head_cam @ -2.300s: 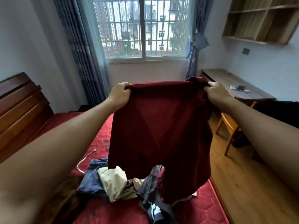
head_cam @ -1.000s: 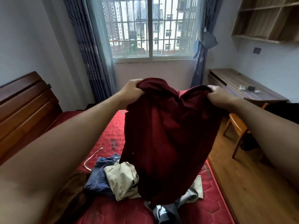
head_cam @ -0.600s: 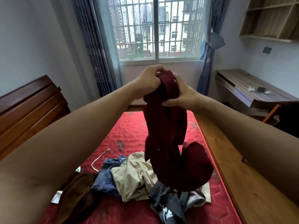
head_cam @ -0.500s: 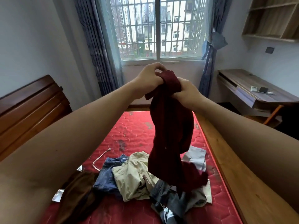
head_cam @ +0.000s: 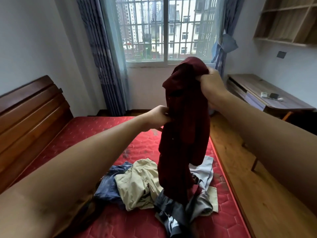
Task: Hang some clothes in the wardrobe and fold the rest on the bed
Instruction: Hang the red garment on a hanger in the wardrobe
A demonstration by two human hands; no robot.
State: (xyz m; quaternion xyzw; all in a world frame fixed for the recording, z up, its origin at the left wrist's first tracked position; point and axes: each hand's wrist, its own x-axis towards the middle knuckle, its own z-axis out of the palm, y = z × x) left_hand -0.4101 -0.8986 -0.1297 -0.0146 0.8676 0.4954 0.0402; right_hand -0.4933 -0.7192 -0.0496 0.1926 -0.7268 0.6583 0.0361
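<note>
A dark red garment (head_cam: pixel 185 127) hangs bunched and folded lengthwise in the air above the bed. My right hand (head_cam: pixel 211 85) grips its top. My left hand (head_cam: pixel 158 117) pinches its left edge about a third of the way down. Its lower end dangles onto a pile of clothes (head_cam: pixel 154 188) on the red mattress (head_cam: pixel 106 133): a beige piece, a blue denim piece, a pale grey piece and a dark grey striped piece.
A wooden headboard (head_cam: pixel 29 114) runs along the left. A wooden desk (head_cam: pixel 267 93) with small devices stands at the right wall, open shelves (head_cam: pixel 288 19) above it. The barred window (head_cam: pixel 164 28) and curtains are ahead. Wood floor lies right of the bed.
The garment was held spread wide, then both hands brought its top corners together. My left hand has since dropped to the garment's side edge while my right keeps the top.
</note>
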